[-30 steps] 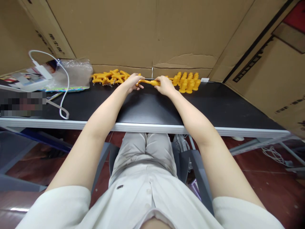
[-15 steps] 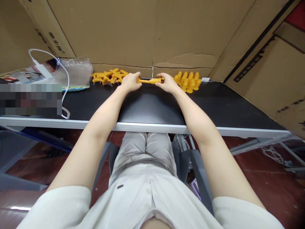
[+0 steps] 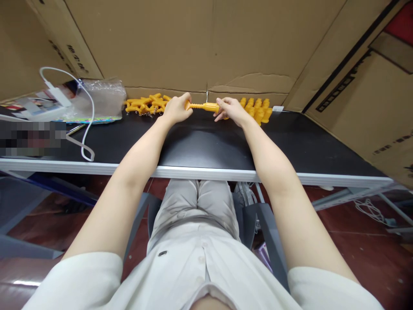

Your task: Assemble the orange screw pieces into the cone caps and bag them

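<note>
A ribbed orange piece (image 3: 211,107) stretches level between the person's hands, near the back of the black tabletop (image 3: 206,146). The left hand (image 3: 177,109) is clenched round one end; the right hand (image 3: 232,110) has its fingers at the thicker end, though I can't tell how firmly. Beyond the left hand lies an orange jumble (image 3: 146,104); beside the right, upright orange pieces (image 3: 258,108) stand bunched before the cardboard (image 3: 206,47).

Off-white shirt (image 3: 174,271), short sleeves (image 3: 87,275), pale buttons (image 3: 201,259), dark oval mark (image 3: 162,253), grey trousers (image 3: 183,202)
</note>
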Demonstrator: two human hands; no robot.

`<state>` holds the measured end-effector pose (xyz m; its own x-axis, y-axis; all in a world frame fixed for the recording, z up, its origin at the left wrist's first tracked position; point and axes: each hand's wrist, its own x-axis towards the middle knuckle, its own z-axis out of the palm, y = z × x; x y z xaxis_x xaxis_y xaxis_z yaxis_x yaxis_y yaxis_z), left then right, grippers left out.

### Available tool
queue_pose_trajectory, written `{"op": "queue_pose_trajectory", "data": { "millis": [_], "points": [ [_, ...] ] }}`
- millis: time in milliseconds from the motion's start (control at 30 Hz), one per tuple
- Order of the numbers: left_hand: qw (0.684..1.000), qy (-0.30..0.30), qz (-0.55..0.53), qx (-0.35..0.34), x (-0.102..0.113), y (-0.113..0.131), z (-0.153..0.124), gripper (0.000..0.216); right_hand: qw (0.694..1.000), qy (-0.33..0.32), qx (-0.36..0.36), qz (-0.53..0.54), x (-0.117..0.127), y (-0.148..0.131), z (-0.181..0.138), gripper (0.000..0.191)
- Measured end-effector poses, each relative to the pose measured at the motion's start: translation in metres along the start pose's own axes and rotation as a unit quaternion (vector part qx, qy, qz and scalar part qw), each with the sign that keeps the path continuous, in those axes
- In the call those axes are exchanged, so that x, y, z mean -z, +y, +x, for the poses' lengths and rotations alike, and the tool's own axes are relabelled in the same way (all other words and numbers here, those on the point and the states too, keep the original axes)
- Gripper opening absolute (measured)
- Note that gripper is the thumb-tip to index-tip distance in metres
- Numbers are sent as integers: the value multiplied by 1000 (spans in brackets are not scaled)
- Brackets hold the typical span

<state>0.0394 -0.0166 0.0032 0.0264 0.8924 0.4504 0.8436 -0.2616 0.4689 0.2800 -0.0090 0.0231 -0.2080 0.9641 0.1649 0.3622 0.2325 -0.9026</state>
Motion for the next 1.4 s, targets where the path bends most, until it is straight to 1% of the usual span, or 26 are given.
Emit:
{"op": "queue_pose_trajectory", "data": {
  "millis": [67,167,300,433,467,533,633,733,833,900,933,1067,1133,1200,1267,1400],
  "points": [
    [1000,-5,14,0,-1,0,0,51,1000,4,-19,2,-2,0,0,45],
    [1000,-6,19,6,-3,-3,2,52,1000,-3,-28,3,-2,-2,-1,43],
    [1000,-5,5,10,-4,-6,3,54,1000,-13,-17,-18,-2,-3,-4,36],
    [1000,-4,-18,8,-3,-5,2,51,1000,-13,0,-25,-1,-2,-4,39],
    [1000,-7,-21,8,-3,-4,2,50,1000,-18,0,-23,-1,-2,-4,42],
    [1000,-11,-25,5,-2,-3,1,48,999,-26,-3,-20,0,-1,-4,54],
    [999,-13,-33,-5,-2,0,-1,46,999,-22,-14,-22,2,2,-2,72],
    [999,-13,-33,-10,-3,2,-1,43,999,-10,-31,-28,1,6,2,81],
    [999,-4,-41,-6,-6,1,0,39,998,-14,-57,-30,1,8,5,86],
    [999,3,-47,-5,-8,-1,2,37,997,-33,-72,-21,4,7,4,84],
    [999,5,-46,-5,-9,-2,3,36,996,-44,-75,-10,6,6,3,79],
    [1000,1,-5,-2,-12,-5,7,35,995,-64,-55,60,15,0,-1,44],
    [1000,-4,23,-12,-13,-7,9,36,994,-66,-36,84,17,0,-1,37],
    [999,-7,37,-31,-15,-10,10,37,994,-68,-29,85,15,1,2,38],
    [998,-6,40,-46,-18,-14,11,37,995,-60,-36,69,11,4,6,47],
    [997,3,35,-71,-21,-17,11,36,998,-16,-51,36,0,6,11,62]
  ]
}}
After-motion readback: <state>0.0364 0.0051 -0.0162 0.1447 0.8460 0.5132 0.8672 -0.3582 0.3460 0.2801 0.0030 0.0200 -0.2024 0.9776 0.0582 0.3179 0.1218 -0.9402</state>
